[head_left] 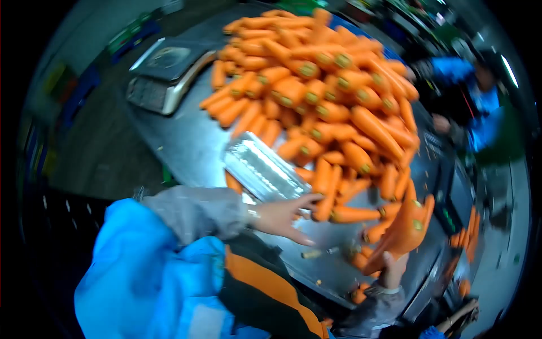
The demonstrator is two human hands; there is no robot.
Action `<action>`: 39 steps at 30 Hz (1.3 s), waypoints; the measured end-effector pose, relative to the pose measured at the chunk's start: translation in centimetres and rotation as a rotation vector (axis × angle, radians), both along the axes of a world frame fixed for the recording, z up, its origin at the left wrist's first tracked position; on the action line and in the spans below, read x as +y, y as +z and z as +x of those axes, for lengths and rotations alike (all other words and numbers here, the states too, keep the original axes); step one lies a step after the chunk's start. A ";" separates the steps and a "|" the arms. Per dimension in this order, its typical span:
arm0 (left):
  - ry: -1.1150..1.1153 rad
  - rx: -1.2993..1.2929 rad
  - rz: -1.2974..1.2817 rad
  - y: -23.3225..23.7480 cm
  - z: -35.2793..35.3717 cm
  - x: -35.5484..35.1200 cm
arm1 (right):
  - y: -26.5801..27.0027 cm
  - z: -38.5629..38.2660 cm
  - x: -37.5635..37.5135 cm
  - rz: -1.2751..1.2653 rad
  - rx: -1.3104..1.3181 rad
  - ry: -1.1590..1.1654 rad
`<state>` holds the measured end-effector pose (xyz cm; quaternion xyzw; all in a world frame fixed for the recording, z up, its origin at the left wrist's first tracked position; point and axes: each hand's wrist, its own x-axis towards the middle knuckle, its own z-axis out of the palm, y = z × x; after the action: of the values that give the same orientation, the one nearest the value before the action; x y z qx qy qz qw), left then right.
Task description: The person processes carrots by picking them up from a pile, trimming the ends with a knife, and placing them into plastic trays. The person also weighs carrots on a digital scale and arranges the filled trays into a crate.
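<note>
My left hand [280, 218] reaches over the metal table with fingers and thumb spread, holding nothing. Its fingertips come right up to the near end of a carrot [323, 204] at the front of the pile. Just beyond that hand lies a shiny clear plastic tray [265, 168], tilted against the carrots. My right hand [393, 270] is closed around the lower end of some carrots [400, 234] lifted at the right side of the pile; they are smeared by motion, and their number is hard to make out. The big carrot pile [333, 101] covers much of the table.
A weighing scale [164, 73] stands at the table's far left. A dark device [454, 198] is at the right edge. Across the table is a person in blue sleeves [485, 113]; another person's hand [466, 312] shows at lower right. Small scraps [310, 254] lie near my left hand.
</note>
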<state>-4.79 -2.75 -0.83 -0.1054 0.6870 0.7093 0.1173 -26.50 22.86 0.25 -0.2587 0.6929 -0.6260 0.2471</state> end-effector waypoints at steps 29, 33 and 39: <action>1.913 0.028 0.257 -9.4 44.6 -21.5 | -3.4 27.0 -63.7 0.011 0.534 0.688; 1.576 0.318 0.103 -7.2 40.0 -24.5 | -2.4 29.5 -56.2 -0.036 0.132 0.537; 1.176 0.379 0.124 -4.9 34.4 -26.2 | -4.9 30.6 -53.3 -0.008 0.114 0.421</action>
<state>29.58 -28.95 -5.78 -0.3315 0.4803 0.7003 -0.4111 4.05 -30.41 -4.61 -0.4337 0.6338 -0.5478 0.3318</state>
